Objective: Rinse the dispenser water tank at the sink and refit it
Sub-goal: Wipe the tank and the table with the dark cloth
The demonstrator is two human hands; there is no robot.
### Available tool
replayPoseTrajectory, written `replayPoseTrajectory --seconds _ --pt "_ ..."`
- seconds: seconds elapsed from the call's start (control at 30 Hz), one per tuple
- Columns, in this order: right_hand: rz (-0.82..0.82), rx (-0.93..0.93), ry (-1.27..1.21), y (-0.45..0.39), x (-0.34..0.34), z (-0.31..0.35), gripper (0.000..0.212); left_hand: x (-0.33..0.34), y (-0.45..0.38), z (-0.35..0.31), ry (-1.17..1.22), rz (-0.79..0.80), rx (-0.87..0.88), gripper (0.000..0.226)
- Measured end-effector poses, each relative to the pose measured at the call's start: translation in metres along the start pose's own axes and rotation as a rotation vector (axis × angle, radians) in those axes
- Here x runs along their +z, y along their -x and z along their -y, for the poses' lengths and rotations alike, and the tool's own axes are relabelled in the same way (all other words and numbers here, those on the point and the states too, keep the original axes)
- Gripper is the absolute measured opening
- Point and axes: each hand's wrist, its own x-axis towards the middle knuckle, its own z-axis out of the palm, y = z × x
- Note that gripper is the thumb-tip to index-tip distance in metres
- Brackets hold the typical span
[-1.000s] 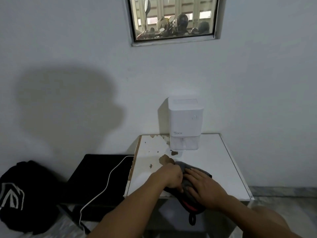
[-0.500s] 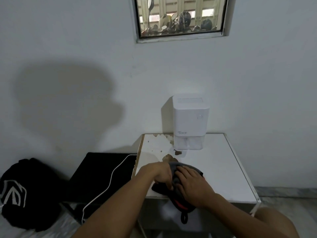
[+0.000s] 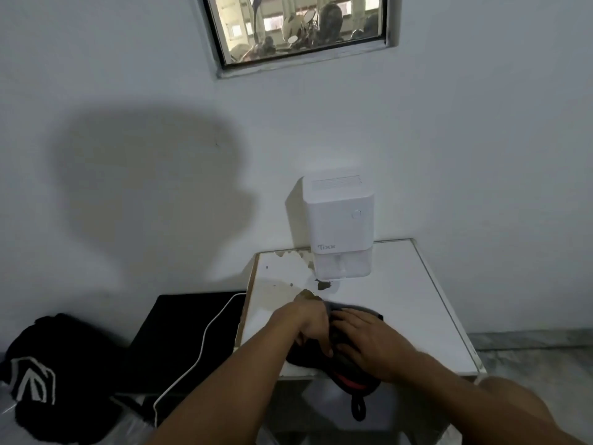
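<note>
A white box-shaped dispenser (image 3: 339, 216) stands at the back of a small white table (image 3: 417, 303), against the wall. Its translucent water tank (image 3: 342, 265) sits fitted under the white body. In front of it lies a dark grey cloth (image 3: 356, 367) with a red trim and a black loop hanging over the table's front edge. My left hand (image 3: 309, 326) grips the cloth's left part with curled fingers. My right hand (image 3: 365, 340) rests flat on top of the cloth, fingers fairly straight.
The table's top has peeled brown patches (image 3: 288, 268) near the dispenser. To the left stands a lower black surface (image 3: 179, 332) with a white cable (image 3: 205, 342) across it, and a black bag (image 3: 41, 374) with a white logo. A window (image 3: 298, 27) is high on the wall.
Both hands stay on the cloth and have shifted slightly on it. The view has moved a little; the dispenser has not moved.
</note>
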Motion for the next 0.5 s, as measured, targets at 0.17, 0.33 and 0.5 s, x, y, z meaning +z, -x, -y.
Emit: replayPoseTrajectory --seconds 0.17,0.33,0.5 --pt "-0.018 0.074 0.043 0.020 -0.023 -0.038 0.045 0.001 -0.015 -0.043 -0.093 -0.165 0.116 0.046" --pt "-0.018 0.253 0.120 0.025 -0.026 -0.061 0.046 0.017 -0.021 -0.060 0.165 -0.389 0.251 0.020" --pt "-0.022 0.387 0.145 0.004 -0.016 -0.042 0.049 0.022 -0.019 -0.042 0.207 -0.488 0.264 0.015"
